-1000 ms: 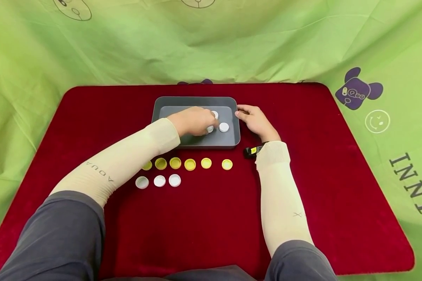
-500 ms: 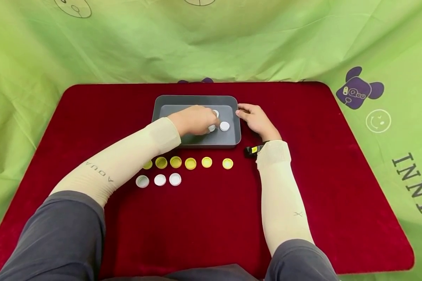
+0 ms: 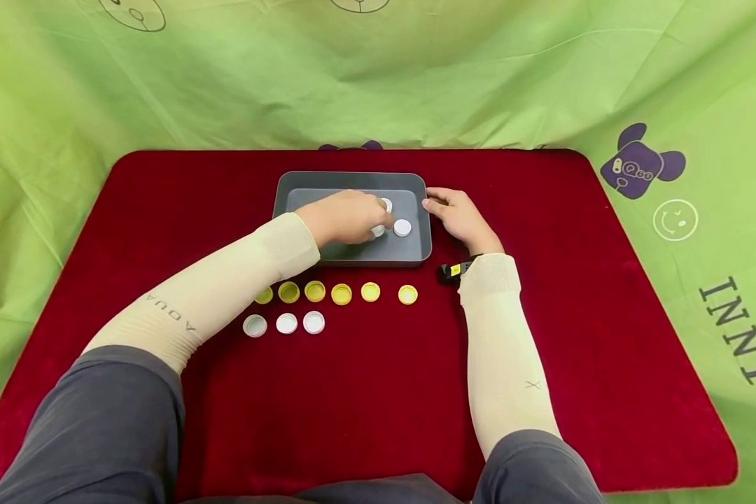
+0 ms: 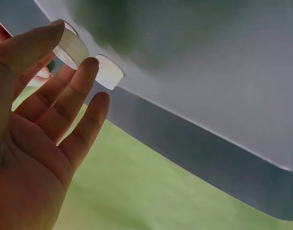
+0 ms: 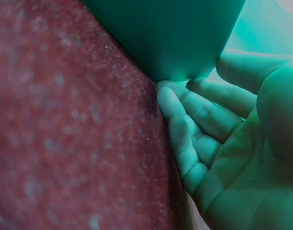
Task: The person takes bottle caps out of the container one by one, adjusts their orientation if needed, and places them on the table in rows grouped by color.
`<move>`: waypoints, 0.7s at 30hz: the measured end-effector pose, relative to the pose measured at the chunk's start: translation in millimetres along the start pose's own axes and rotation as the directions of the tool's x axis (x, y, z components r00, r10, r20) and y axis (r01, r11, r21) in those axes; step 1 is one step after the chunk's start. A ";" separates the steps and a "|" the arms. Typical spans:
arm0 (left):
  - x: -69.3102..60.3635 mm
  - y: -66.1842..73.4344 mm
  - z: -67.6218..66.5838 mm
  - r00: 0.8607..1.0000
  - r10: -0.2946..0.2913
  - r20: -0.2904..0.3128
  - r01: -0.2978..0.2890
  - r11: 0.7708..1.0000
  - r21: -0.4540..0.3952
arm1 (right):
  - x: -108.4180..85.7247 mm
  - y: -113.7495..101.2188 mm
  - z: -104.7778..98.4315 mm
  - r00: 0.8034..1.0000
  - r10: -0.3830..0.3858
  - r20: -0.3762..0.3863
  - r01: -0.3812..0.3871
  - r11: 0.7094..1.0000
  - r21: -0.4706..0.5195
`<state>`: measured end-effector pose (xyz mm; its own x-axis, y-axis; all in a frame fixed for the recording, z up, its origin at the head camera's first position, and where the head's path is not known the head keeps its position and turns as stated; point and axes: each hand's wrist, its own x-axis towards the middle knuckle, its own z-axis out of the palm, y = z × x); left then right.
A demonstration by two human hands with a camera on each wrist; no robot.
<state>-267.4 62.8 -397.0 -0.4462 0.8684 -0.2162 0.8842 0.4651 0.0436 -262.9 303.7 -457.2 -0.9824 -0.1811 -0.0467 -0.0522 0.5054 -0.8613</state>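
Observation:
In the grey tray point(image 3: 353, 262), my left hand point(image 3: 346, 215) pinches a white bottle cap point(image 4: 73, 48) between thumb and fingers; in the left wrist view the cap stands tilted on its edge. A second white cap point(image 4: 108, 73) lies just beyond the fingertips. The head view also has one white cap point(image 3: 402, 228) right of my fingers and another point(image 3: 387, 204) partly hidden behind them. Outside the tray's right wall, my right hand point(image 3: 458, 215) rests with thumb and fingertips touching it near the corner, fingers loosely bent.
Yellow caps point(image 3: 341, 294), several of them, form a row in front of the tray on the red tablecloth point(image 3: 378, 406). Below them lie 3 white caps point(image 3: 286, 323). My left sleeve partly covers the row's left end. A green printed curtain point(image 3: 378, 84) surrounds the table.
Both hands and the tray stay practically in place. The pinched white cap shifts only slightly under the left fingers, and the left forearm moves a little to the left.

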 end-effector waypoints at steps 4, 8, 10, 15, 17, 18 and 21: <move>-3.3 -0.5 -0.1 0.999 0.000 -0.032 0.000 1.000 -0.015 | 0.5 -1.1 -0.8 1.000 -0.003 -0.002 0.003 1.000 -0.009; -7.8 -1.3 -1.7 0.999 -0.011 -0.050 0.009 0.999 -0.033 | 2.0 -1.7 -0.9 1.000 -0.004 -0.004 0.004 1.000 -0.019; -9.4 -1.9 -1.8 0.999 -0.012 -0.049 0.010 0.999 -0.037 | 2.5 -1.2 -0.5 1.000 -0.001 -0.003 0.001 1.000 -0.023; -11.7 -3.2 -2.0 0.999 -0.009 -0.041 0.007 0.999 -0.049 | 3.7 0.6 -1.1 1.000 0.002 0.005 -0.002 1.000 -0.019; -12.2 -3.5 -2.4 0.999 -0.007 -0.044 0.005 0.999 -0.054 | 3.7 0.6 -2.3 1.000 0.005 0.003 -0.005 1.000 -0.012; -12.4 -3.6 -2.6 0.999 -0.006 -0.046 0.004 0.999 -0.053 | 3.5 0.6 -2.9 1.000 0.008 0.001 -0.008 1.000 -0.009; -13.7 -4.1 -2.9 0.999 -0.004 -0.049 0.002 0.998 -0.057 | 2.9 1.2 -4.2 1.000 0.019 -0.004 -0.019 1.000 -0.011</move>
<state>-265.3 49.5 -391.5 -0.4563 0.8738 -0.1683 0.8742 0.4755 0.0988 -266.6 307.3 -456.2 -0.9838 -0.1685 -0.0610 -0.0358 0.5182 -0.8545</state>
